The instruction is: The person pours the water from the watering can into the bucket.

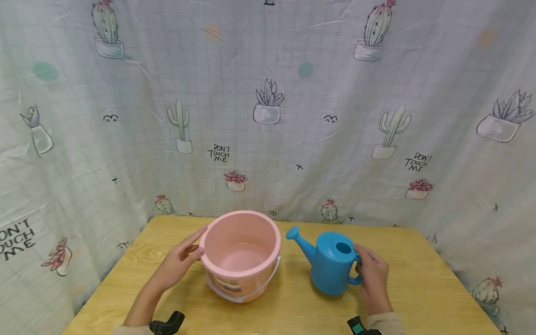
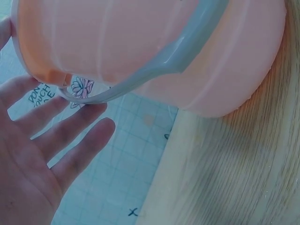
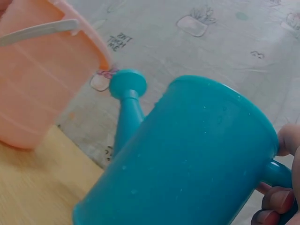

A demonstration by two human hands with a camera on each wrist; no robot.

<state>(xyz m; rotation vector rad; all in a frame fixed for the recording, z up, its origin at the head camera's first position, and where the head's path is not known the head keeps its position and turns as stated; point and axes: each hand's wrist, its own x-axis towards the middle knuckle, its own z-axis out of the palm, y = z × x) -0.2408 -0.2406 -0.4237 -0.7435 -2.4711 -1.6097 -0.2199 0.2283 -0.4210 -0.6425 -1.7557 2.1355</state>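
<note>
A pink bucket (image 1: pixel 244 279) stands on the wooden table, its pale handle (image 1: pixel 238 299) hanging down over the front. My left hand (image 1: pixel 181 261) touches the left side of the rim, thumb toward the front. In the left wrist view its fingers (image 2: pixel 77 157) reach out fairly straight beside the bucket's handle. To the right, my right hand (image 1: pixel 374 274) grips the handle of a blue watering can (image 1: pixel 331 270), whose spout points left toward the bucket. The right wrist view shows fingers (image 3: pixel 277 200) curled round that handle. Whether the can's base rests on the table is unclear.
Behind the wooden table (image 1: pixel 414 279) hangs a cactus-print curtain (image 1: pixel 301 139), which also runs down both sides. A gap of bare tabletop separates the bucket from the watering can. Dark wrist devices show at the lower edge of the head view.
</note>
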